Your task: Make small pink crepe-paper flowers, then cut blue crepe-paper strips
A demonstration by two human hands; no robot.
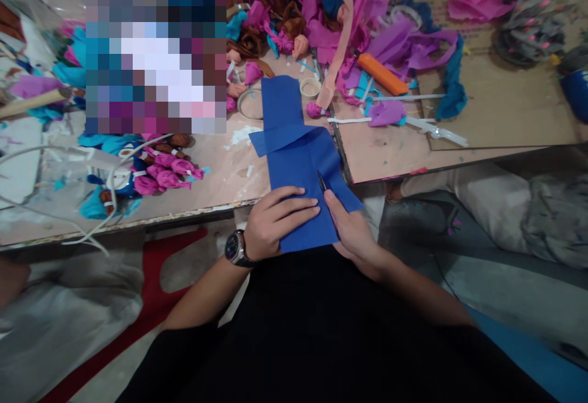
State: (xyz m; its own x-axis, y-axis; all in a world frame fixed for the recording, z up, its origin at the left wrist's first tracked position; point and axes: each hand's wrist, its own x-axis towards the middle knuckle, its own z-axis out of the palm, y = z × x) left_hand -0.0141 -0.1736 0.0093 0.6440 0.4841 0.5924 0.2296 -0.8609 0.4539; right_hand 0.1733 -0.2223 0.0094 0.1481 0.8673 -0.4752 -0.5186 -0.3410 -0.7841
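A long piece of blue paper (pixel 289 170) extends from the tabletop toward my body, with a separate-looking blue strip (pixel 280 139) lying across it. My left hand (pixel 280 216), with a watch on its wrist, lies on the lower part of the paper, fingers stretched out; its thumb is hidden. At the paper's right side, my right hand (pixel 351 225) is closed, its thumb on top and other fingers mostly out of sight. From under that thumb sticks a slim dark pointed tool (pixel 321 181), tip against the paper; whether it is a pen or scissors I cannot tell.
Crumpled pink, purple, brown and teal paper (pixel 316 11) is heaped at the back. An orange cutter (pixel 382 75), a tape roll (pixel 309 88) and pink paper buds (pixel 168 170) lie around. A white cable (pixel 113 176) hangs over the table's front edge. Other people's legs (pixel 468 201) show at both sides.
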